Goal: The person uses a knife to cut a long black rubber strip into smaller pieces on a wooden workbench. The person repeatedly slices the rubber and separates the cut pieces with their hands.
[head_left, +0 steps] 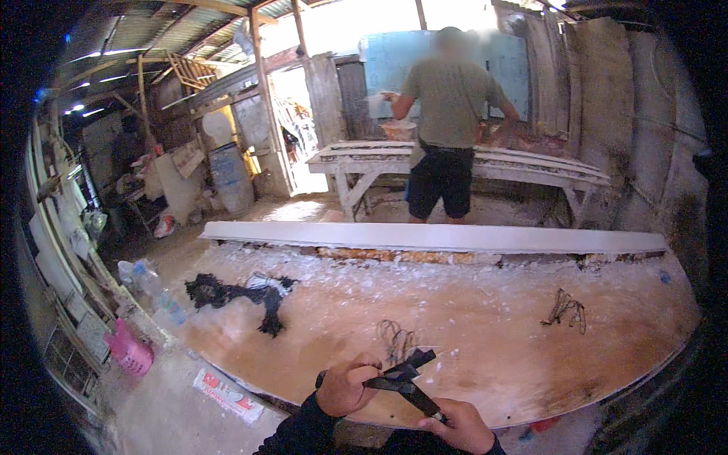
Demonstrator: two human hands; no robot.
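Note:
My left hand (349,385) is closed around one end of some black flat strips (402,373), which cross each other just above the table's near edge. Lower and to the right, my right hand (461,426) grips a dark, narrow, straight piece (422,399) that slants up to meet the strips. A small shiny spot shows by its fingers; whether this piece is a tool or another strip, I cannot tell. Just beyond my hands, a loose coil of thin wire or cord (396,341) lies on the brown tabletop (470,334).
A long white board (432,236) spans the table's far side. Black tangled strands (239,296) and another thin coil (565,311) lie on the dusty top. Plastic bottles (155,288) and a pink basket (130,350) stand left. A person (449,106) works at a white bench (531,163) beyond.

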